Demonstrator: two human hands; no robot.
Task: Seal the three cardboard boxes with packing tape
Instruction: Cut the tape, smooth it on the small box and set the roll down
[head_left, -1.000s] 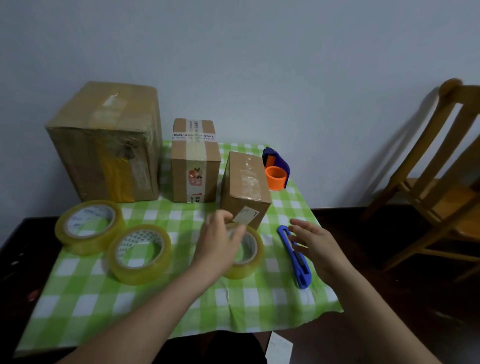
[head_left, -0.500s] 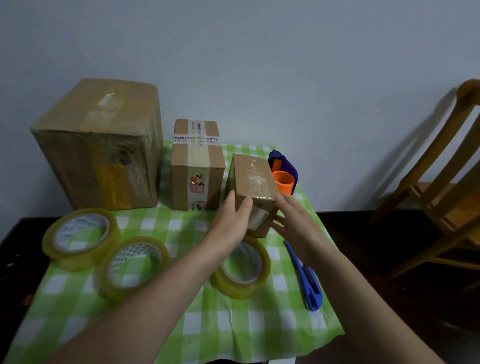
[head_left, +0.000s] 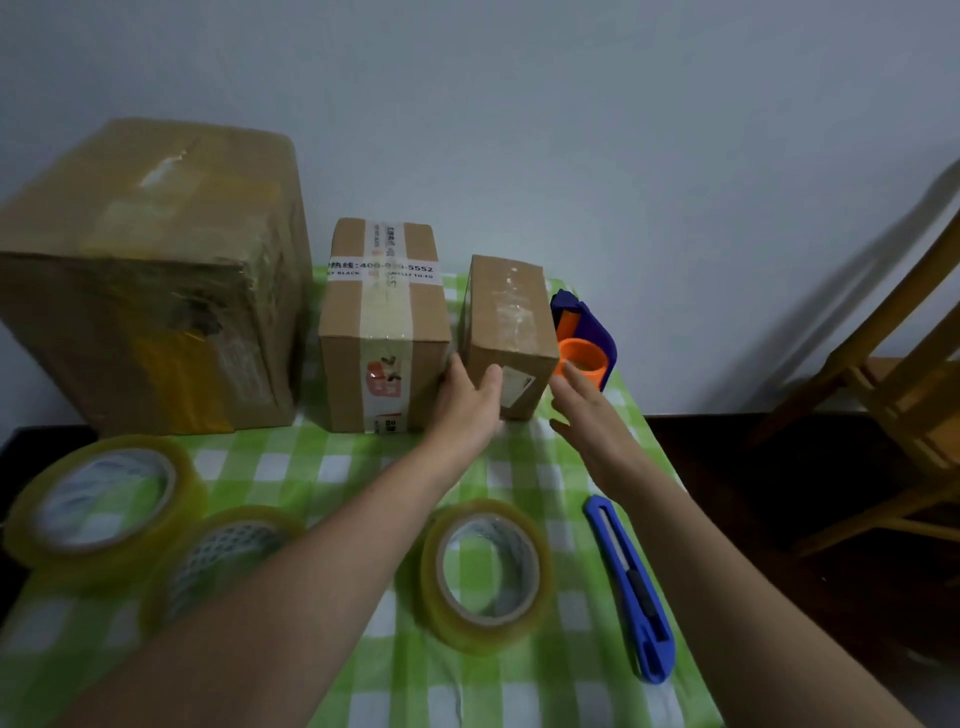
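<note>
- Head view, step: this looks like fetching the first box. Both hands are at the small cardboard box (head_left: 506, 332), and no tape is in hand.
- Left hand (head_left: 467, 400): open, with fairly straight fingers laid on the box's front-left corner and the thumb on the front face. It touches the box and is not curled round it.
- Right hand (head_left: 589, 421): open with the fingers extended, just beside the box's front-right corner. I can't tell whether it makes contact.
- Small box position: upright at the back right of the green checked tablecloth (head_left: 332, 467), between the medium cardboard box (head_left: 384, 332) and the blue-and-orange tape dispenser (head_left: 584, 343). The large cardboard box (head_left: 150, 291) stands far left.
- Next move, my read: close both hands on the box's sides and bring it to the front, clear of the dispenser. Then pick the nearest packing tape roll (head_left: 485, 569). Two more tape rolls (head_left: 104, 501) (head_left: 223, 556) lie at left.
- The blue utility knife (head_left: 631, 587) lies right of the nearest roll, ready for cutting.
- All three box tops already show some old tape or gloss, so the new strip probably goes over the flap seams.
- Writing: the white band on the medium box reads "400-0?0-5552" (one digit is smeared). Chinese characters come before it, and below are the fragments "Y BLACK" and "TO-FU".
- Its front has a red-orange graphic, unreadable.
- The small box has a white label on its front, too small to read. The print inside the roll cores is illegible.
</note>
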